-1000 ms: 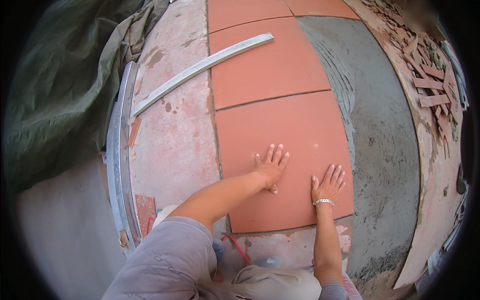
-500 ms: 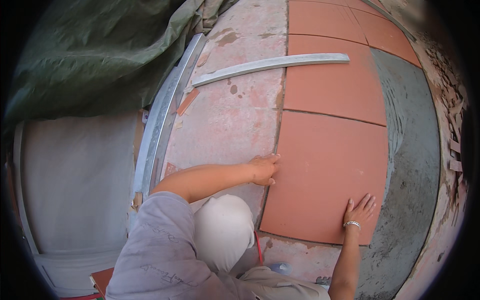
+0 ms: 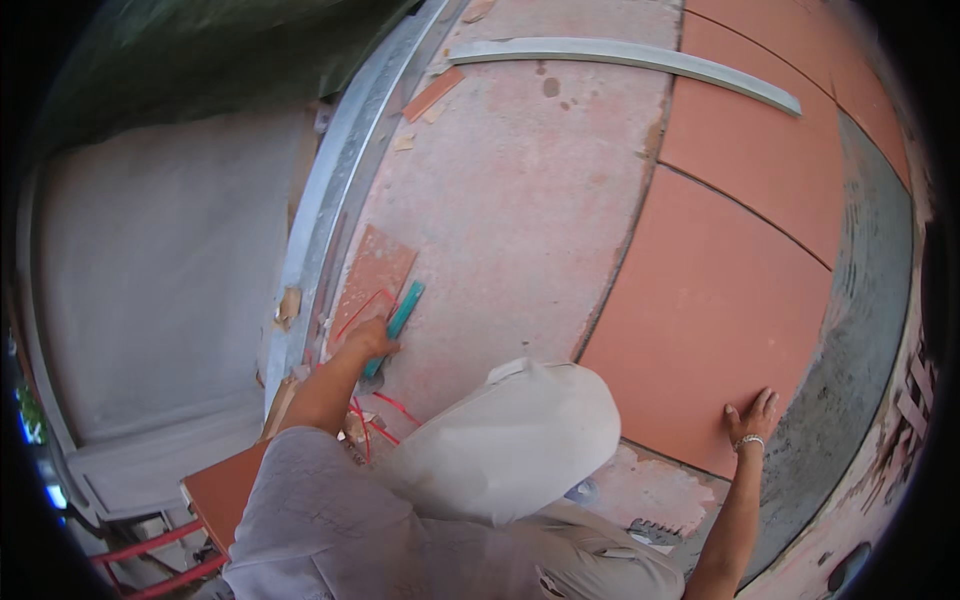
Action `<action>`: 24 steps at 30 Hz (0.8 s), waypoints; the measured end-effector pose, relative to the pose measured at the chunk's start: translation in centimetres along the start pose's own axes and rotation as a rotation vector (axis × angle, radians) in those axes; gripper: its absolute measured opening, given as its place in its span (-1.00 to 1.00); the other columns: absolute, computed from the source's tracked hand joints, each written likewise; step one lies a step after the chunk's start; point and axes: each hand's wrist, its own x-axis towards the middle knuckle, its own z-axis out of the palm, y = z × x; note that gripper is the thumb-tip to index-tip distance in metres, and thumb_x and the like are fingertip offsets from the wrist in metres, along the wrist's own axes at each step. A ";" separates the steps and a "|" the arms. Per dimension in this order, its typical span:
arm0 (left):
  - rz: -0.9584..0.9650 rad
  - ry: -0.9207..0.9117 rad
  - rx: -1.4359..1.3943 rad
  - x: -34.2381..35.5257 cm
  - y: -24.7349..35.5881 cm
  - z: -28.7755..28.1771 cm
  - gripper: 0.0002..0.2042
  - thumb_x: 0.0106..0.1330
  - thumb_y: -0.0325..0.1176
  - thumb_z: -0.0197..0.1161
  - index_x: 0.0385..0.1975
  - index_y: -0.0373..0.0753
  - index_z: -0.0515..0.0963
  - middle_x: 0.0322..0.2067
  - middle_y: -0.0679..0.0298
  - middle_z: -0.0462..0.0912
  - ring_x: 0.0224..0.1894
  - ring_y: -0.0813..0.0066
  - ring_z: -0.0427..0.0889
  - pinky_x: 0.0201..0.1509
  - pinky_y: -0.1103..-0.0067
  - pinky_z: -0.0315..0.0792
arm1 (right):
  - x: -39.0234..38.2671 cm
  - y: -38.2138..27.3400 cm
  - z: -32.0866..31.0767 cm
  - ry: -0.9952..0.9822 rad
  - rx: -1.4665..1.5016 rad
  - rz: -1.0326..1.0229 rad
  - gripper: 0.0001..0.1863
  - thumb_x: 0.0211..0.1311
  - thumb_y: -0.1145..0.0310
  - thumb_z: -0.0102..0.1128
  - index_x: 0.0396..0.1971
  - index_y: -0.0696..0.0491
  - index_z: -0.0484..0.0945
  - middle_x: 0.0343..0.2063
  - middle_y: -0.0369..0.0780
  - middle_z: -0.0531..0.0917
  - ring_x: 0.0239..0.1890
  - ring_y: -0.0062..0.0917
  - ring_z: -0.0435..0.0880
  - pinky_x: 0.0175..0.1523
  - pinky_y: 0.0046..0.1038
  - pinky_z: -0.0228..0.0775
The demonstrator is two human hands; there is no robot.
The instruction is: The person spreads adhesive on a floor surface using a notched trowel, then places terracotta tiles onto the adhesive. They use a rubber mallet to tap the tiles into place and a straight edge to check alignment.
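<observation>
My right hand (image 3: 750, 418) lies flat, fingers stretched out, on the near right part of a large square terracotta tile (image 3: 715, 310). Off to the left, my left hand (image 3: 370, 340) is down at a narrow teal bar-shaped tool (image 3: 405, 308) near the floor. Its fingers are curled at the tool and partly hidden, with the thumb across it. Beside that hand lies a smaller speckled terracotta tile piece (image 3: 375, 268), with thin red cord (image 3: 395, 407) around it. My bent knee comes between the two hands.
Grey mortar (image 3: 835, 390) runs along the tile's right side. More laid tiles (image 3: 755, 145) continue beyond. A long metal bar (image 3: 620, 55) crosses floor and tile. A metal rail (image 3: 320, 215) edges the left, beside a grey panel (image 3: 160, 300) and dark green tarp (image 3: 220, 60).
My left hand has left the big tile's left edge and moved left to the teal tool. My right hand stays on the tile. The view has shifted to the left and nearer.
</observation>
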 end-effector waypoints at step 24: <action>2.061 0.718 0.708 -23.7 54.6 -9.0 -0.85 0.31 -0.33 0.19 -0.16 -0.11 0.54 -0.14 0.21 0.59 0.01 0.19 0.60 0.17 0.11 0.45 | -12.8 -8.8 -6.7 0.044 0.894 -0.062 -0.51 0.36 0.09 0.23 0.06 0.17 0.44 -0.24 0.18 0.68 -0.16 0.12 0.68 -0.05 0.01 0.50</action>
